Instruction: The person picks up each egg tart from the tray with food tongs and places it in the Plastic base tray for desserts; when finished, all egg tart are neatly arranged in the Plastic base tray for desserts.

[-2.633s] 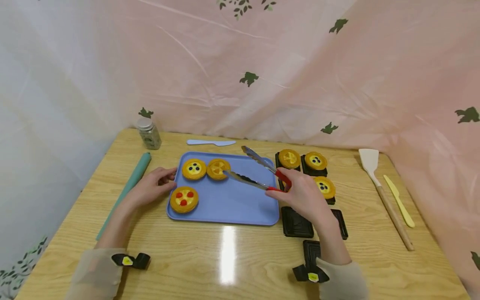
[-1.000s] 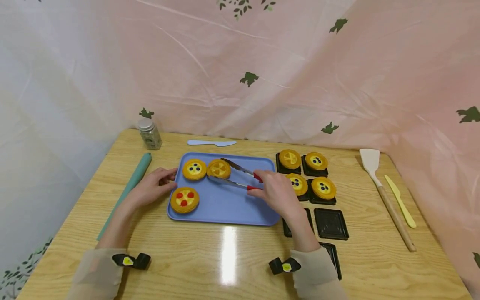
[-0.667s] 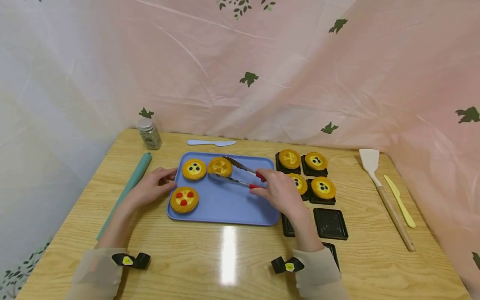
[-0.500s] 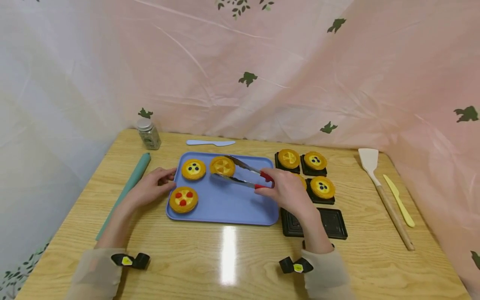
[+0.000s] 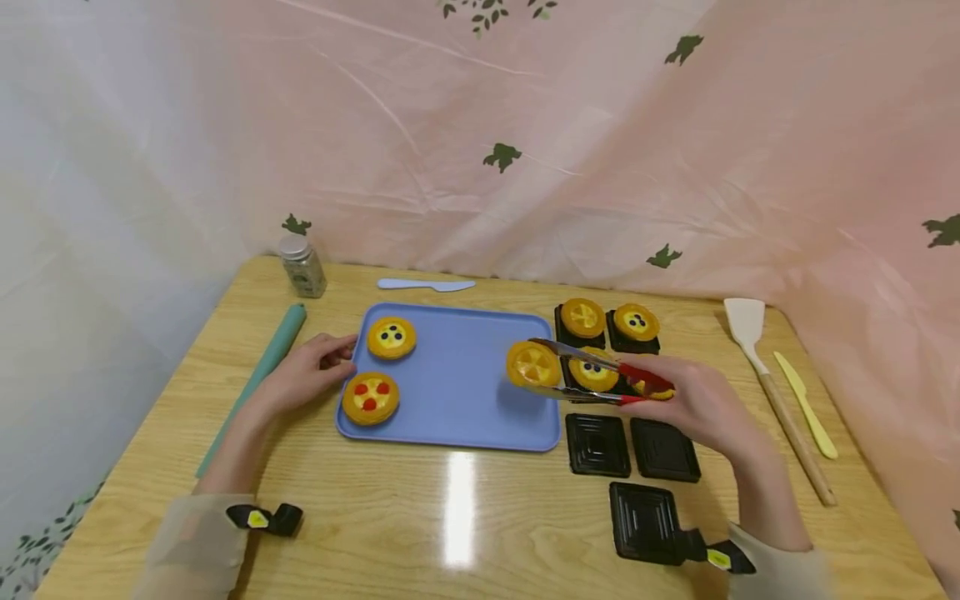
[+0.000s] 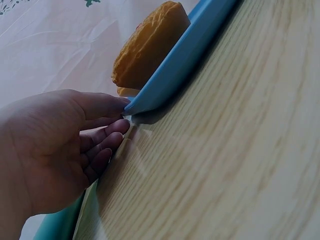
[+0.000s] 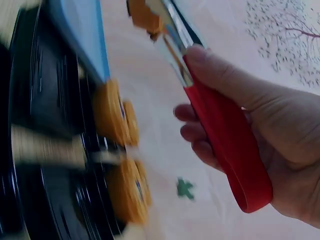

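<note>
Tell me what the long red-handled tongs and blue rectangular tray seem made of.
Red-handled tongs: shiny arms, probably steel, by their bright reflections; smooth red grips, perhaps rubber or plastic. Blue rectangular tray: likely satin plastic, evenly coloured with rounded corners.

head: above, facing forward-down, worktop across lower frame | left wrist: close, low, tilted | right wrist: close, turned sideways | shared: tray, head centre, left-wrist top, right-wrist upper left
</note>
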The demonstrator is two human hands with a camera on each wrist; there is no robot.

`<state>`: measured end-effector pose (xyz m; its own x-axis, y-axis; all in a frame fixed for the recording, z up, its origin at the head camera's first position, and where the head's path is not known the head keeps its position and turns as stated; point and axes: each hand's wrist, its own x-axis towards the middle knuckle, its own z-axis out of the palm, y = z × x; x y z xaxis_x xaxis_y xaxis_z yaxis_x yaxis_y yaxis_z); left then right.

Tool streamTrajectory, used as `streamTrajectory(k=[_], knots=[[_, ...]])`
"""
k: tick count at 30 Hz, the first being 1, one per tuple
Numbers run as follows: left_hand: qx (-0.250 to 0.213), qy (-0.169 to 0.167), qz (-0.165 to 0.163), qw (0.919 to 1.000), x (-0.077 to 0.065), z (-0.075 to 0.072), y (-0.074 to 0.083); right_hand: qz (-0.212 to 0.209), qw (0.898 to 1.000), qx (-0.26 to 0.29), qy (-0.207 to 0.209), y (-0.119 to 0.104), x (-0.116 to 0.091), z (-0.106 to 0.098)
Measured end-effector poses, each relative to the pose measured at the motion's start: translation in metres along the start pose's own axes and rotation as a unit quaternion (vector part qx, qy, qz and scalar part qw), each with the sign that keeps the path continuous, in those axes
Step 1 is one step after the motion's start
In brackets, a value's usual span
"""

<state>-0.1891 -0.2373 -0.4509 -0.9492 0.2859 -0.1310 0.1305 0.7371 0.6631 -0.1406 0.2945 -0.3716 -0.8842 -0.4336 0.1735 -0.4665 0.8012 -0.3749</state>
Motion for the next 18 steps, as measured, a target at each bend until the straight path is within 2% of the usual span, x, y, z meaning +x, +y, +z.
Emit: streamTrajectory(k=[6,10,18], knots=[[0.003,0.003,0.004,1.0000,0.000,-0.001,0.003,-0.029,0.999,-0.015,0.026,0.030,-0.030,-0.020],[-0.001,0.002,0.005,1.0000,-0.001,-0.001,0.004,-0.039,0.999,-0.010,0.025,0.045,-0.045,-0.029],[-0.003,0.004,0.007,1.0000,-0.001,0.000,0.005,-0.001,1.000,0.003,-0.012,0.067,-0.067,-0.040]])
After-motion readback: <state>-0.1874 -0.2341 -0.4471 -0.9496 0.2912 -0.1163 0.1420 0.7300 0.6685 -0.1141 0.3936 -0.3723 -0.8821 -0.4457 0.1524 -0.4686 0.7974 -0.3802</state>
